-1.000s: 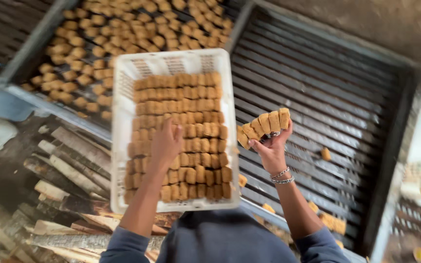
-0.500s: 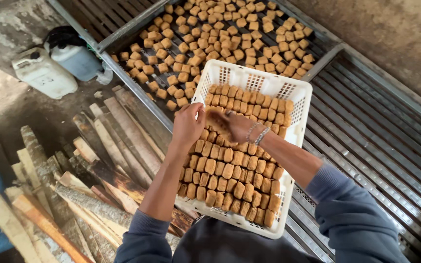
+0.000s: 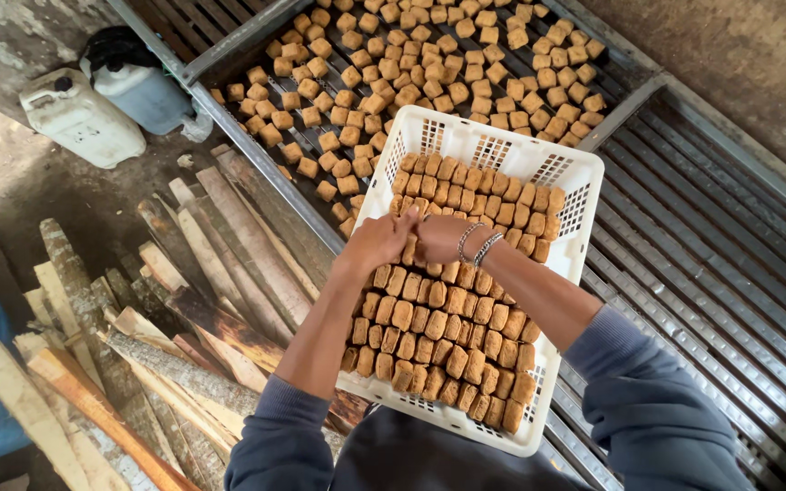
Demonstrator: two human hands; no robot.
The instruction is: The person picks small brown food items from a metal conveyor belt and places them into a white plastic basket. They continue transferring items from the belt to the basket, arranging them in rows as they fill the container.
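Observation:
A white plastic crate rests on a slatted metal rack, packed with rows of small brown fried blocks. My left hand and my right hand meet over the crate's upper left part, fingers curled down onto a row of blocks there. The right wrist wears beaded bracelets. What the fingers grip is hidden under the hands. Blue-grey sleeves cover both upper arms.
A rack tray behind the crate holds several loose brown blocks. Dark slatted rack runs to the right. Split firewood lies at the left, with two plastic jerrycans on the floor.
My right hand, which held a row of blocks out over the rack, has come to the crate beside my left hand. The view has swung left, showing the firewood and jerrycans.

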